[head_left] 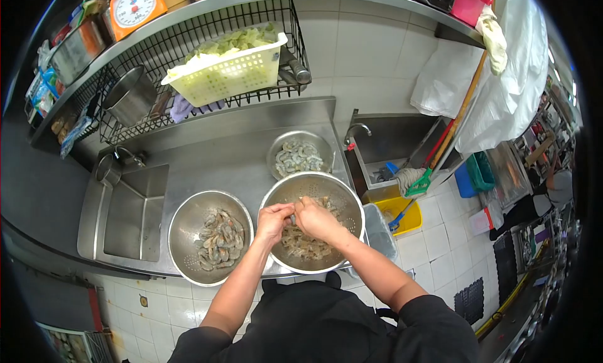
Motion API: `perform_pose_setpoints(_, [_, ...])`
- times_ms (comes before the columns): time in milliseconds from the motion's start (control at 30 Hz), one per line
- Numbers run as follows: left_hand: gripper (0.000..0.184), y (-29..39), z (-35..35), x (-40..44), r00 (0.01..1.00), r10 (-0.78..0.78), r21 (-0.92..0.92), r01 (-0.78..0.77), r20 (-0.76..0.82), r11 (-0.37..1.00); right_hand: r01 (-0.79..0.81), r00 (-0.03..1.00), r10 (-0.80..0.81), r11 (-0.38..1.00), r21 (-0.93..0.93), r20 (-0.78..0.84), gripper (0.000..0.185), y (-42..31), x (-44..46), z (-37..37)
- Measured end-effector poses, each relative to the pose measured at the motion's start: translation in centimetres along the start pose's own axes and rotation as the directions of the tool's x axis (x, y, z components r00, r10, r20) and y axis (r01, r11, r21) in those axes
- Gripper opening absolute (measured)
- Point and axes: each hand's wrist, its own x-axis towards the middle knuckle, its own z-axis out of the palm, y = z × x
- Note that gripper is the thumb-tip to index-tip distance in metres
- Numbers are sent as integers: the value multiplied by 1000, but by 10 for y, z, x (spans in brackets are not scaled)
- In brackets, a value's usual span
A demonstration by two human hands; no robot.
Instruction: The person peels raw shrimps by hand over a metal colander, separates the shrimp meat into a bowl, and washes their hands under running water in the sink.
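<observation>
My left hand (275, 222) and my right hand (315, 219) meet above a large steel colander (352, 218). Both are closed, fingertips together, around a shrimp (291, 220) that is mostly hidden by the fingers. Beneath them, the colander holds brownish shrimp shells and heads (308, 242). To the left stands another steel colander (182, 240) with a heap of grey whole shrimp (220, 238). Behind, a smaller steel bowl (274, 150) contains pale peeled shrimp (298, 157).
A sink (135, 215) is set into the steel counter (207, 165) on the left. Above hangs a wire rack (232, 23) with a basket of leafy greens (226, 71). To the right are a deep basin (396, 140), a yellow bucket (411, 218) and long-handled cleaning tools (440, 152).
</observation>
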Motion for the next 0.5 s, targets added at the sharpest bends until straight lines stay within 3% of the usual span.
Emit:
perform_pose_setpoints(67, [13, 5, 2, -6, 994, -62, -257, 84, 90, 963, -71, 997, 71, 997, -3, 5, 17, -4, 2, -1])
perform_pose_setpoints(200, [15, 8, -3, -11, 991, -69, -194, 90, 111, 977, -53, 997, 57, 995, 80, -44, 19, 7, 4, 6])
perform_pose_setpoints(267, [15, 8, -5, -11, 995, -31, -24, 34, 90, 999, -61, 995, 78, 967, 248, -60, 19, 17, 8, 14])
perform_pose_setpoints(300, [15, 10, -4, -13, 996, -33, -25, 35, 86, 999, -61, 995, 77, 966, 251, -56, 19, 14, 8, 10])
perform_pose_setpoints(367, [15, 14, -2, -17, 986, 146, 295, -164, 82, 941, -287, 956, 285, 863, 415, 68, 19, 9, 8, 2])
perform_pose_setpoints(433, [16, 18, -1, -21, 980, 174, 320, -196, 94, 927, -286, 954, 294, 840, 461, 56, 18, 13, 7, 5])
perform_pose_setpoints(500, [16, 22, -1, -27, 974, 199, 344, -223, 105, 912, -339, 939, 313, 783, 521, 141, 16, 15, 5, 5])
